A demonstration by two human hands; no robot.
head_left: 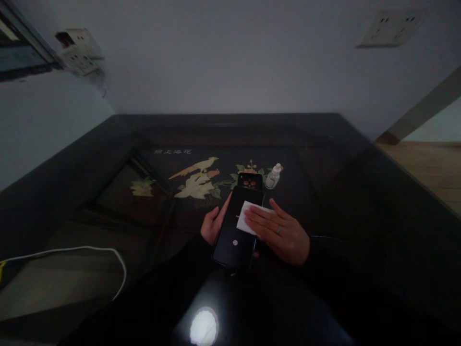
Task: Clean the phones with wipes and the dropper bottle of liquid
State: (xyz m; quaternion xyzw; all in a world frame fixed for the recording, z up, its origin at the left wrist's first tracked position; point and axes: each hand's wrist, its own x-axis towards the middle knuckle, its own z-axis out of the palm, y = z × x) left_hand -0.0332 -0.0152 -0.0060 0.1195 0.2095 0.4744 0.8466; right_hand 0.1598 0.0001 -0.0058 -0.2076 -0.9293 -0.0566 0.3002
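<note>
My left hand [213, 226] is closed around the sides of a black smartphone [235, 247], tilted up from the table, with small pale lettering and a round striped mark on the side facing me. Across its upper right part my right hand [283, 235], with a ring on one finger, presses a folded white wipe [247, 225] under its fingertips. Just beyond the phone's top edge lies a second dark phone [250, 182] with a round-lens camera block; its lower part is hidden. To the right of that stands a small white squeeze bottle [272, 176] with a pale cap.
The glossy dark table [309, 139] has an inlaid bird-and-flower picture [196, 185]. A white cable [82, 248] curves at the left. A bright light reflection shows near the front. Wall sockets [391, 28] are at the upper right, with more at the upper left.
</note>
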